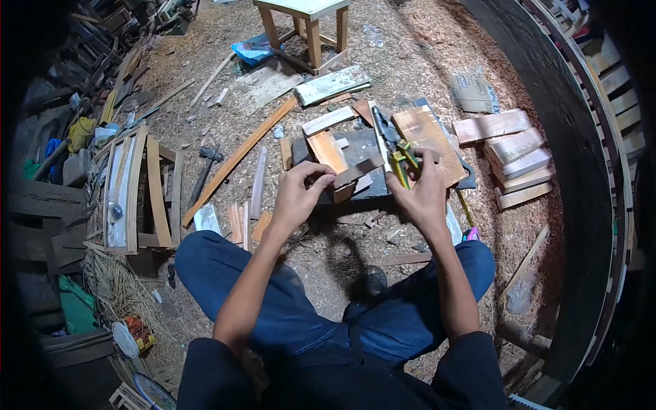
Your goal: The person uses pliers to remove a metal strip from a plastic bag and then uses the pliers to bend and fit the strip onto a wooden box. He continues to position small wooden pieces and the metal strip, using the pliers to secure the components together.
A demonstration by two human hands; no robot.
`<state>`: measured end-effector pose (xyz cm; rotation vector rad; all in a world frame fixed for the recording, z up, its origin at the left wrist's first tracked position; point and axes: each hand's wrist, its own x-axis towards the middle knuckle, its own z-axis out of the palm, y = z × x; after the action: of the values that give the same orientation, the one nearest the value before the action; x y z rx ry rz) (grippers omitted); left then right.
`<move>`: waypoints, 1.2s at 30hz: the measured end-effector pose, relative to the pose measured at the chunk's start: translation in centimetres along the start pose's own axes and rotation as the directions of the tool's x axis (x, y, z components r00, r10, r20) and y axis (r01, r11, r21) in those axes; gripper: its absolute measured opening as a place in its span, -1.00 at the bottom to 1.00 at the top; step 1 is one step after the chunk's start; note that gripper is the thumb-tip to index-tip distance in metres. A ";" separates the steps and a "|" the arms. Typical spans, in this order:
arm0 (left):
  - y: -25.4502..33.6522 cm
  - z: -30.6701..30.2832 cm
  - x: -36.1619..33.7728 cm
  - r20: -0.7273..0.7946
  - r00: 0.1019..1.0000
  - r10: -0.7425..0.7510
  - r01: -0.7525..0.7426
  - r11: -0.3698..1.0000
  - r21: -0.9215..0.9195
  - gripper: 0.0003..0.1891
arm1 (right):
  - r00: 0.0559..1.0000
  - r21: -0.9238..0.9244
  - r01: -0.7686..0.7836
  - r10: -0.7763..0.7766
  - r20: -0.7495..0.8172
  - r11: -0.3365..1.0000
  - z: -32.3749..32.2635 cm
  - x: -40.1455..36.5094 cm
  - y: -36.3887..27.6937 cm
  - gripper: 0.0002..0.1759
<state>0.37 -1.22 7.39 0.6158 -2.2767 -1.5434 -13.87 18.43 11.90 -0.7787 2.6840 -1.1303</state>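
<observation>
The right hand (418,195) covers the lower ends of the green-handled tool (400,154), and the left hand (297,195) hides one end of the wood strip (357,171). The picture's top edge cuts off the stool (307,27). Print on the cardboard scrap (473,92) is too small to read.

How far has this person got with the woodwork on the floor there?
Done, it seems: a stack of cut boards lies at the right. In hand: the left hand grips a small wooden strip over the dark work slab, and the right hand holds a yellow-handled tool beside it. Left, probably: loose strips lie unjoined around the slab.
</observation>
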 end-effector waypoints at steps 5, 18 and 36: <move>-1.0 0.5 -0.1 -0.046 0.999 0.023 -0.024 1.000 -0.013 -0.83 | 0.998 0.009 0.041 -0.041 0.044 0.999 2.4 -0.7 -0.4 -0.33; -0.6 0.3 0.1 -0.037 0.995 0.096 -0.094 0.994 0.047 -0.81 | 0.996 0.011 0.038 -0.039 0.079 0.999 2.9 -1.2 -1.0 -0.32; -0.7 0.9 -0.1 -0.083 0.992 0.099 -0.098 0.995 0.025 -0.83 | 0.982 0.010 0.009 -0.011 0.189 1.000 3.9 -3.5 -2.2 -0.35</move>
<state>0.15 -0.66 6.44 0.5542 -2.2279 -1.4230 -8.81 16.43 10.35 -0.8532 2.5197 -1.0148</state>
